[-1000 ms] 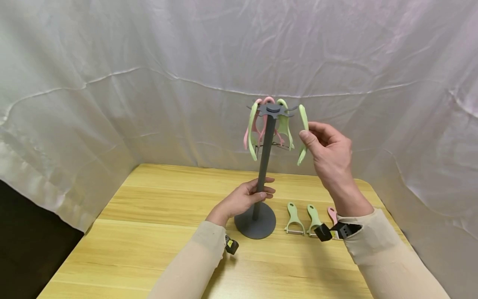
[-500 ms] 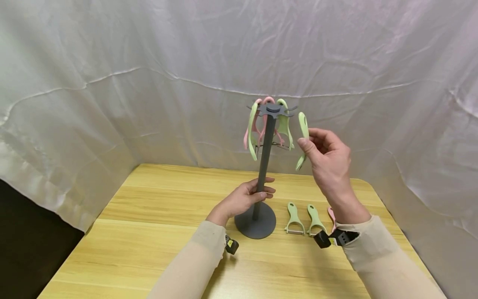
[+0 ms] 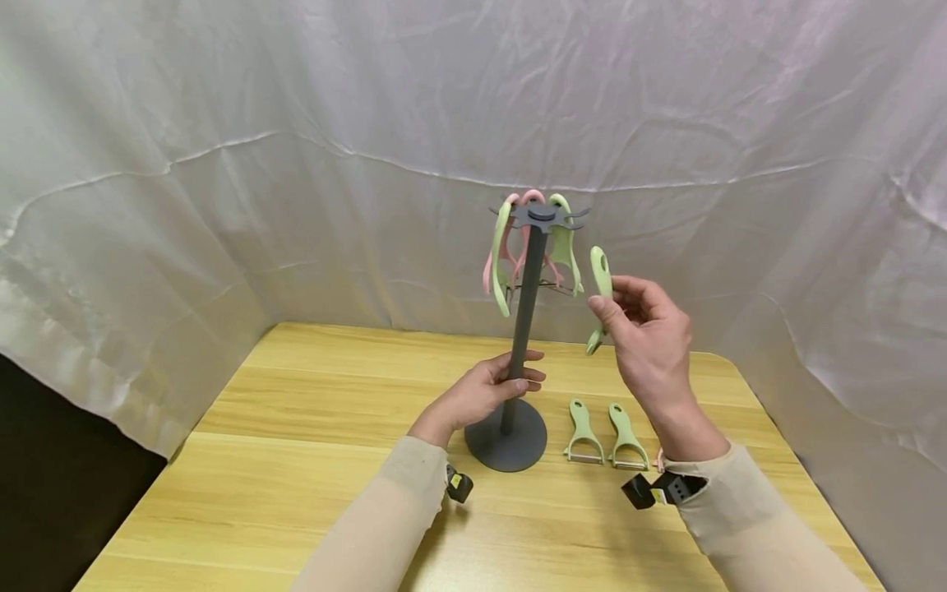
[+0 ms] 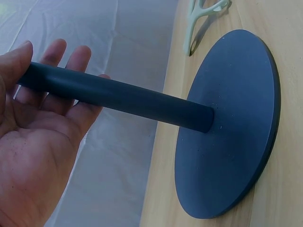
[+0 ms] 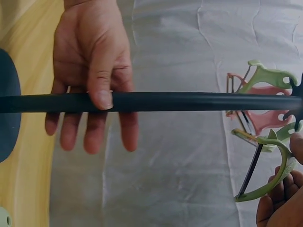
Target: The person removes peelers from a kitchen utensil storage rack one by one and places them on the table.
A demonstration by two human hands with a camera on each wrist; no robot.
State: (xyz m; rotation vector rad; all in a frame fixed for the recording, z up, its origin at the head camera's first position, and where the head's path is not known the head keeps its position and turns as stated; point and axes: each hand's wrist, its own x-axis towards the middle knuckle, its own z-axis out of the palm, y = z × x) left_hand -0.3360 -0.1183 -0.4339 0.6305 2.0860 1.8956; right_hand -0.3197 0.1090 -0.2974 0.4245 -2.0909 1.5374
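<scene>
Fingers pinch: right hand, light-green Y-shaped plastic peeler; left hand, round dark-grey pole, best held steady.

Creased, pale grey cloth hangs along the left, far and right sides, crossed by a wavy seam and tinted faintly pink toward the right. The table has yellow wood grain and a rounded far right corner. A black area lies left.

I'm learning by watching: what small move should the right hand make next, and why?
The right hand should probably lower its green peeler toward the table: the peeler has come down beside the stand, and other peelers lie below.
</scene>
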